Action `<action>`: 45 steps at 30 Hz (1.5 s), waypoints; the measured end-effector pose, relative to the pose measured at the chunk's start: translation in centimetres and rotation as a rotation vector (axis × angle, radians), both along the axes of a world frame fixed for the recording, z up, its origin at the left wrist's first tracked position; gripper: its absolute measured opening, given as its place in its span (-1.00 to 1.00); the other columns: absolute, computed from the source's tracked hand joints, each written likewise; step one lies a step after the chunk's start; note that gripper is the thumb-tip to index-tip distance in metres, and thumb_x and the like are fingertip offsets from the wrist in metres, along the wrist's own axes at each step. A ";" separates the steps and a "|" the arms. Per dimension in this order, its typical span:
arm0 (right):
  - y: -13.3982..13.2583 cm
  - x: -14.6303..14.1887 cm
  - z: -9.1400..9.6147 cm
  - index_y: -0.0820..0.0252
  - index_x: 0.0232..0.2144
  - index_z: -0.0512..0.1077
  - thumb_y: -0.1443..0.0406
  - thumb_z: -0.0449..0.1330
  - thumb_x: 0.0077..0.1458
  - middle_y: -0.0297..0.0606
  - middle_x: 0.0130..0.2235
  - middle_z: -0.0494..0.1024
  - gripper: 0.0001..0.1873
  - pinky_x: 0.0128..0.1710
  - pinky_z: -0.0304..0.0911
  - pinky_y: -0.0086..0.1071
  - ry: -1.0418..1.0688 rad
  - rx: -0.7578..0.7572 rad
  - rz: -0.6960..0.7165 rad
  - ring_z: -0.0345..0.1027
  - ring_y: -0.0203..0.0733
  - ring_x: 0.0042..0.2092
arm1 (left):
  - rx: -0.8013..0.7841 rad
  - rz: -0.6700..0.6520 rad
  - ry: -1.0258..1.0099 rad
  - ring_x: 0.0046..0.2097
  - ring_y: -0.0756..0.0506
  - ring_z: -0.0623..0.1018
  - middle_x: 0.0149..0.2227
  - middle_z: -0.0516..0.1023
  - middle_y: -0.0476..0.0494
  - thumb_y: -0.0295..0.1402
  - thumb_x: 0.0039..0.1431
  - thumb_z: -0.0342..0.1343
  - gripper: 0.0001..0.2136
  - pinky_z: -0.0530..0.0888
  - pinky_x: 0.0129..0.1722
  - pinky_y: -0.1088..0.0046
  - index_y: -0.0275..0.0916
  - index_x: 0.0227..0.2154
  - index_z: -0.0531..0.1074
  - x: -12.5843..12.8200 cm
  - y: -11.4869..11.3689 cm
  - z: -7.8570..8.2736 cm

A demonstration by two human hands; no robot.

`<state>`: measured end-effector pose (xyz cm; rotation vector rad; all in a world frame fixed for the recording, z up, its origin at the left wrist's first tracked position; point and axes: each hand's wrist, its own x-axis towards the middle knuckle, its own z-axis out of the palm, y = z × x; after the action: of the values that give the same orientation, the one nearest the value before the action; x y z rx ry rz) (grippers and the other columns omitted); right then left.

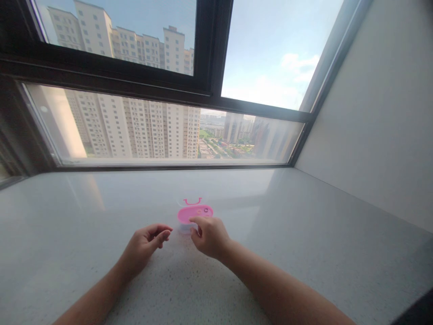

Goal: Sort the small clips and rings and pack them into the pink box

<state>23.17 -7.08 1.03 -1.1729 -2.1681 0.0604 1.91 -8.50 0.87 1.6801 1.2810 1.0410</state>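
Observation:
A small oval container with a pink lid (184,214) and a pale, see-through body (184,229) stands on the white speckled surface. On the lid lie a dark ring (206,210) and a fainter yellowish ring (199,211). My right hand (211,237) is at the container's front right; its index fingertip reaches over the lid's near edge, with the thumb lower and apart from it. Left of the container, my left hand (149,241) rests loosely curled, nothing visible in it and not touching the container. Just behind the lid is a curved pink handle (193,203).
The speckled sill (101,271) runs back to a dark window frame (169,168). A white wall (379,135) closes off the right side. Tall buildings (135,126) stand outside the glass. Something dark (416,307) shows at the lower right corner.

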 end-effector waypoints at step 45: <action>2.4 -0.5 -0.9 0.16 0.05 0.08 0.42 0.30 -0.38 -0.31 -0.29 0.39 -0.13 -0.32 0.28 -0.36 1.155 -0.981 0.116 0.36 -0.21 -0.30 | 0.172 0.047 0.089 -0.03 -0.18 0.43 0.10 0.22 -0.33 -0.19 -0.12 0.24 -0.16 0.40 -0.10 0.23 -0.12 0.20 -0.09 0.9 -0.3 -1.3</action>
<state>22.64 -4.72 0.18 -1.0205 -1.0791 1.5605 2.77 -8.81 -0.46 1.8512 1.3252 1.1428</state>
